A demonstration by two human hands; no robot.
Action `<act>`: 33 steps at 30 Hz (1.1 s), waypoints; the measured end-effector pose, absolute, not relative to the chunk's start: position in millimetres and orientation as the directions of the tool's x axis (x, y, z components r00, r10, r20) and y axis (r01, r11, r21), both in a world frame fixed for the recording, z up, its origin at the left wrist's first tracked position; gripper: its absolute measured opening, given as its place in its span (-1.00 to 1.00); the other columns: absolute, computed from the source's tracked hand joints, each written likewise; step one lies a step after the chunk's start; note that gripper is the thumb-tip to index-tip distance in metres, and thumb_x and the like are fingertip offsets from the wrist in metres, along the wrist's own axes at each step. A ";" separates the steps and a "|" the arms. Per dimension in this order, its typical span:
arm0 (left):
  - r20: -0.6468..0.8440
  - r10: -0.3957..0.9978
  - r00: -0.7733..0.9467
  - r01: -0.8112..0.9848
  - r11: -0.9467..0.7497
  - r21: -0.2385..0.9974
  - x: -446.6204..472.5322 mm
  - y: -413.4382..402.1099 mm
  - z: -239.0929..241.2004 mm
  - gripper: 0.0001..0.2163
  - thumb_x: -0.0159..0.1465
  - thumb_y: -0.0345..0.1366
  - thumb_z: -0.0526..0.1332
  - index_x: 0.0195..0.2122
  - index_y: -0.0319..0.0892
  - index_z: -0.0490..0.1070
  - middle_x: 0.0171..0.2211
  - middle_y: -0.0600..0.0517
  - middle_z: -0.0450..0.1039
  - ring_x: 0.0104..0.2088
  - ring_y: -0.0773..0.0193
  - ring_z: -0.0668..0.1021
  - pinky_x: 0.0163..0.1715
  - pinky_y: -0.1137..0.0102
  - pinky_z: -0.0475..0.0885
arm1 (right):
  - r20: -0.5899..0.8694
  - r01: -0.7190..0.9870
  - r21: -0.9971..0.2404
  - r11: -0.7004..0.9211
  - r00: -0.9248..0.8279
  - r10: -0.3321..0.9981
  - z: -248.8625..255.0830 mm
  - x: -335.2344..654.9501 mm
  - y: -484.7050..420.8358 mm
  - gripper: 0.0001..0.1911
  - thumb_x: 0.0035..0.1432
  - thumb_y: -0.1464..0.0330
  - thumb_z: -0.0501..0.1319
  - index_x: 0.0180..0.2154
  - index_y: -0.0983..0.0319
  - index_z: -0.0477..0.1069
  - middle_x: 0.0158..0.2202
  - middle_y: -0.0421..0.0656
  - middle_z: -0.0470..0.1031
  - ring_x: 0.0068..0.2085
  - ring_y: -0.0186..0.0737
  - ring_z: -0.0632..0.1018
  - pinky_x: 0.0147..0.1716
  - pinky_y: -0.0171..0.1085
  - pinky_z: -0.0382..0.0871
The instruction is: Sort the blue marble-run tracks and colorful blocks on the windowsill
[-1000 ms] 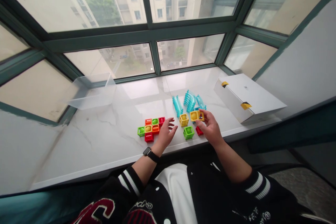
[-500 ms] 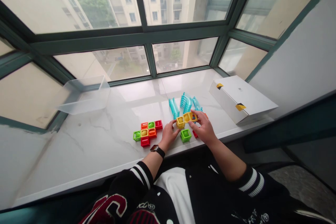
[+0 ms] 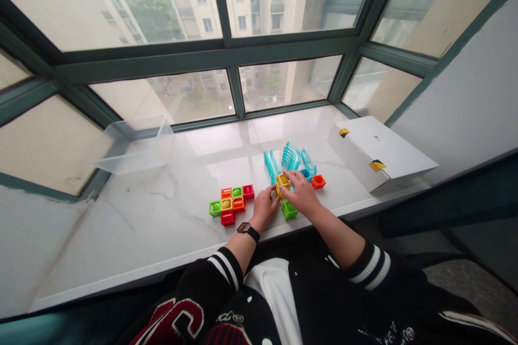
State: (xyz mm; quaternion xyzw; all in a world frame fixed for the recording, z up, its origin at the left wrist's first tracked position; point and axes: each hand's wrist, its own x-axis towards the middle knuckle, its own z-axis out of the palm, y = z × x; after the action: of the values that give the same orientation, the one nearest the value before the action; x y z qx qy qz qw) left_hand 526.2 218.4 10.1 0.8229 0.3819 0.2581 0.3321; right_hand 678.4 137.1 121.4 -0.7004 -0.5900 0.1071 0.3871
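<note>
Yellow toy blocks (image 3: 282, 185) are held just above the sill between both hands. My left hand (image 3: 265, 208), with a watch on its wrist, pinches their left side. From the right, my right hand (image 3: 304, 195) closes over them and hides part of them. A green cube block (image 3: 289, 210) sits just below the hands. To the left lies a joined group of red, orange, green and yellow blocks (image 3: 238, 204). An orange block (image 3: 318, 181) and a blue block (image 3: 305, 174) lie beyond my right hand.
Behind the hands are clear turquoise track pieces (image 3: 290, 156). A translucent plastic bin (image 3: 135, 164) stands at the back left, and a white box (image 3: 380, 151) with yellow-black tabs at the right. Windows border the white marbled sill (image 3: 162, 226).
My right hand has moved left, closer to my left hand. The row of yellow blocks now shows less of its length, and the orange block behind is uncovered. The view has shifted slightly.
</note>
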 end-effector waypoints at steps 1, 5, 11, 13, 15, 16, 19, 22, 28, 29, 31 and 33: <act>0.176 0.799 0.575 0.454 -0.491 0.743 526.0 218.6 9.5 -0.57 0.34 -0.32 0.32 0.23 -0.12 0.42 -0.11 -0.07 0.61 -0.21 0.13 0.57 -0.12 0.24 0.45 | 0.300 0.753 -0.658 -0.014 0.280 0.912 120.1 678.1 138.4 -0.43 0.32 0.24 0.22 0.32 0.16 0.37 0.18 0.05 0.41 0.21 0.06 0.51 0.29 0.04 0.40; 0.179 0.798 0.576 0.451 -0.492 0.745 525.6 219.3 6.2 -0.57 0.34 -0.30 0.33 0.24 -0.10 0.42 -0.10 -0.07 0.61 -0.20 0.13 0.57 -0.11 0.25 0.46 | 0.267 0.782 -0.620 -0.059 0.281 0.922 115.4 677.0 142.5 -0.43 0.31 0.25 0.22 0.32 0.14 0.37 0.16 0.05 0.42 0.17 0.08 0.54 0.23 0.06 0.45; 0.189 0.793 0.579 0.448 -0.503 0.739 525.8 218.6 5.7 -0.57 0.34 -0.29 0.32 0.24 -0.11 0.43 -0.10 -0.08 0.61 -0.21 0.13 0.57 -0.10 0.24 0.46 | 0.269 0.797 -0.598 -0.080 0.294 0.917 108.0 675.1 145.0 -0.42 0.31 0.26 0.21 0.33 0.13 0.37 0.18 0.06 0.39 0.18 0.10 0.53 0.20 0.03 0.49; 0.194 0.793 0.578 0.445 -0.505 0.740 526.0 217.8 8.1 -0.57 0.35 -0.29 0.32 0.24 -0.11 0.42 -0.10 -0.08 0.61 -0.21 0.13 0.56 -0.11 0.24 0.46 | 0.265 0.797 -0.598 -0.084 0.296 0.918 106.1 674.7 144.7 -0.42 0.31 0.26 0.20 0.34 0.15 0.36 0.19 0.08 0.38 0.19 0.11 0.52 0.21 0.04 0.48; 0.197 0.792 0.578 0.435 -0.503 0.747 526.0 217.1 11.2 -0.55 0.35 -0.26 0.32 0.26 -0.11 0.40 -0.08 -0.08 0.61 -0.22 0.13 0.57 -0.12 0.25 0.46 | 0.261 0.799 -0.595 -0.085 0.292 0.920 104.5 674.5 144.2 -0.41 0.32 0.26 0.19 0.34 0.19 0.35 0.20 0.10 0.37 0.20 0.11 0.52 0.23 0.05 0.46; 0.196 0.791 0.580 0.430 -0.502 0.751 525.9 216.9 12.7 -0.55 0.36 -0.25 0.32 0.27 -0.10 0.40 -0.07 -0.08 0.61 -0.22 0.14 0.57 -0.13 0.26 0.46 | 0.263 0.801 -0.593 -0.083 0.290 0.920 103.7 674.4 144.0 -0.41 0.32 0.26 0.18 0.35 0.20 0.35 0.20 0.10 0.37 0.20 0.12 0.52 0.24 0.06 0.46; 0.184 0.791 0.583 0.433 -0.495 0.753 525.4 216.8 15.6 -0.57 0.37 -0.19 0.31 0.26 -0.08 0.42 -0.12 -0.06 0.61 -0.23 0.14 0.57 -0.15 0.27 0.45 | 0.278 0.811 -0.580 -0.077 0.285 0.917 101.6 674.3 143.8 -0.40 0.33 0.26 0.18 0.36 0.17 0.34 0.21 0.10 0.36 0.21 0.13 0.51 0.24 0.07 0.46; 0.172 0.798 0.578 0.450 -0.488 0.748 525.2 217.2 15.7 -0.58 0.38 -0.18 0.31 0.24 -0.10 0.44 -0.17 -0.06 0.61 -0.23 0.14 0.57 -0.15 0.27 0.45 | 0.277 0.812 -0.579 -0.068 0.275 0.921 101.1 674.3 142.9 -0.40 0.35 0.26 0.17 0.38 0.16 0.30 0.25 0.11 0.36 0.25 0.15 0.49 0.26 0.11 0.44; 0.177 0.793 0.583 0.432 -0.487 0.759 524.6 217.0 15.0 -0.58 0.39 -0.18 0.29 0.26 -0.09 0.43 -0.12 -0.07 0.61 -0.22 0.14 0.57 -0.14 0.27 0.46 | 0.274 0.809 -0.588 -0.016 0.218 0.937 106.0 678.0 118.7 -0.26 0.34 0.24 0.23 0.46 0.18 0.13 0.39 0.12 0.28 0.40 0.17 0.34 0.37 0.15 0.31; 0.175 0.793 0.583 0.431 -0.485 0.761 524.5 216.8 15.2 -0.57 0.38 -0.18 0.30 0.26 -0.08 0.43 -0.11 -0.07 0.61 -0.21 0.14 0.57 -0.14 0.26 0.46 | 0.291 0.806 -0.592 -0.001 0.215 0.932 106.6 679.7 111.5 -0.27 0.34 0.24 0.23 0.46 0.17 0.13 0.38 0.10 0.31 0.40 0.15 0.36 0.38 0.15 0.31; 0.171 0.796 0.581 0.433 -0.480 0.763 524.5 216.3 15.8 -0.55 0.35 -0.20 0.32 0.26 -0.08 0.42 -0.10 -0.07 0.62 -0.21 0.12 0.58 -0.13 0.25 0.46 | 0.309 0.796 -0.605 0.006 0.228 0.923 107.4 683.5 97.0 -0.33 0.34 0.27 0.22 0.43 0.14 0.20 0.32 0.07 0.39 0.34 0.13 0.43 0.35 0.16 0.35; 0.172 0.798 0.578 0.434 -0.479 0.763 524.5 215.8 16.5 -0.54 0.35 -0.21 0.32 0.26 -0.09 0.42 -0.09 -0.08 0.62 -0.21 0.11 0.58 -0.13 0.25 0.47 | 0.299 0.783 -0.622 -0.008 0.248 0.922 107.3 686.9 84.5 -0.41 0.33 0.29 0.22 0.35 0.12 0.31 0.22 0.05 0.48 0.25 0.13 0.51 0.28 0.17 0.43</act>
State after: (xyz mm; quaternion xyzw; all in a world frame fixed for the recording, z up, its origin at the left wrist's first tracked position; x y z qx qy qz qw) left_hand 524.5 215.8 16.5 0.8185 0.3763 0.2636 0.3448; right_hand 686.9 84.5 107.3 -0.7035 -0.6057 0.0965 0.3590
